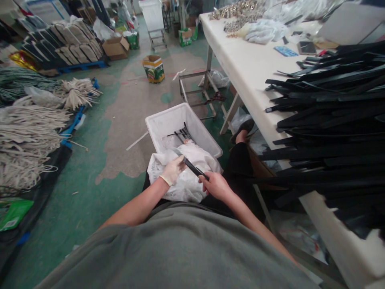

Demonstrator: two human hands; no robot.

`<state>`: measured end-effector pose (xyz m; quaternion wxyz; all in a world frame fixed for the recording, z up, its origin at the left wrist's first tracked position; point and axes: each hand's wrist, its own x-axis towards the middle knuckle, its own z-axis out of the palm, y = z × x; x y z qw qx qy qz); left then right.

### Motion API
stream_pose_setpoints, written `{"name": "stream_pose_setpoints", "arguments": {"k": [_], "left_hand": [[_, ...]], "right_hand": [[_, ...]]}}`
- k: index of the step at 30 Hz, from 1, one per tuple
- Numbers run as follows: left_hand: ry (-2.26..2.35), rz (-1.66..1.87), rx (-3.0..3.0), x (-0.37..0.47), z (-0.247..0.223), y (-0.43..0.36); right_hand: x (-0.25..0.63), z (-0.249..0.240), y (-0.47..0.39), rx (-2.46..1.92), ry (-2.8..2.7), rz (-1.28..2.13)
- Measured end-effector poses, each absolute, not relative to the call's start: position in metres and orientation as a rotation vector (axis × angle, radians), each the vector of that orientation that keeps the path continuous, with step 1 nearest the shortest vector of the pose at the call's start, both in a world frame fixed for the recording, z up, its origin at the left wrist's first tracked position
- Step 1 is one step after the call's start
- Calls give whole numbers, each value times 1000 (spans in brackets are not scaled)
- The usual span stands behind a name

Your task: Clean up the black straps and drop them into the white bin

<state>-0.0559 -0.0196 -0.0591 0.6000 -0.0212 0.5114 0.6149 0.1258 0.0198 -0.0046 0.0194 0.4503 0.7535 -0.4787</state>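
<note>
My left hand (173, 170), in a pale glove, is closed on the upper end of a black strap (191, 166). Bare fingers of my right hand (217, 185) grip the strap's lower end; a thin dark piece also shows there, too small to name. Both hands are above a white plastic bag (194, 188) spread over my lap. Just beyond the bag, a white plastic bin (162, 122) stands on the floor, with several short black strips (183, 132) inside it.
At right, a long white table (234, 60) carries a big heap of black straps (327, 120), metal fittings (237, 12) and a phone (306, 48). Bundled pale cords (30, 132) lie at left. A metal frame (198, 92) and a cardboard box (153, 69) stand ahead.
</note>
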Motion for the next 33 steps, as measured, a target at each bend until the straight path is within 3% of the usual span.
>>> {"name": "stream_pose_setpoints", "arguments": {"k": [14,21,28,33], "left_hand": [[1124,1357,7,-30,-61,-21],[1200,1478,-100,-51,-56,-13],[1190,1453,-160,-63,-54,-13],[1184,1417,-187,-58,-55,-15]], "right_hand": [[124,-11,23,1502,2361,-1367],[141,-1,22,1420,2428,-1424],[155,-9,15,1776,2516,-1545],[151,-13,16,1745,2616,-1623]]}}
